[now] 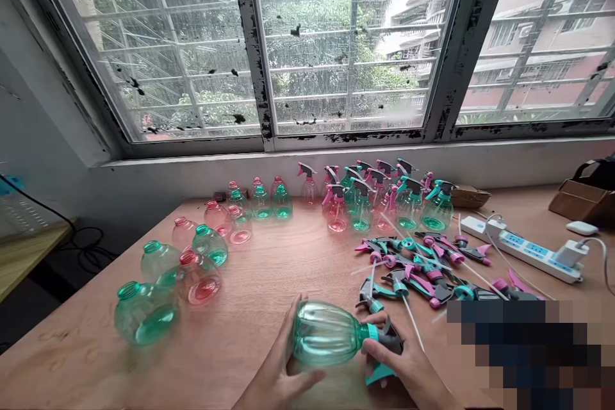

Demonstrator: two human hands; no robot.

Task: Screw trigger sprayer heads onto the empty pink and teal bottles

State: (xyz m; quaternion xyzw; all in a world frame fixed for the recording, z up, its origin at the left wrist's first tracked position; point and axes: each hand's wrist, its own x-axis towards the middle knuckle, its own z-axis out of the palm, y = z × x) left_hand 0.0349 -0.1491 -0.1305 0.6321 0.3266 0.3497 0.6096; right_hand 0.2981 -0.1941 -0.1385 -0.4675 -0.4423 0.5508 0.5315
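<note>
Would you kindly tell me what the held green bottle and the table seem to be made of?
Held green bottle: probably plastic, transparent and glossy, with bright reflections along its ribbed wall; glass can't be excluded. Table: wood or wood-look laminate, softly sheened, judging by its brown grain and knot-like marks.

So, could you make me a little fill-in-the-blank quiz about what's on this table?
1. Of the two bottle colours, pink and green, the held bottle is ____.
2. The left hand is at its base, while the ____ hand is at its sprayer.
3. In the picture, the open bottles stand to the ____ of the loose sprayers.
4. The power strip is mainly ____ in colour.

Missing words: green; right; left; white.
</note>
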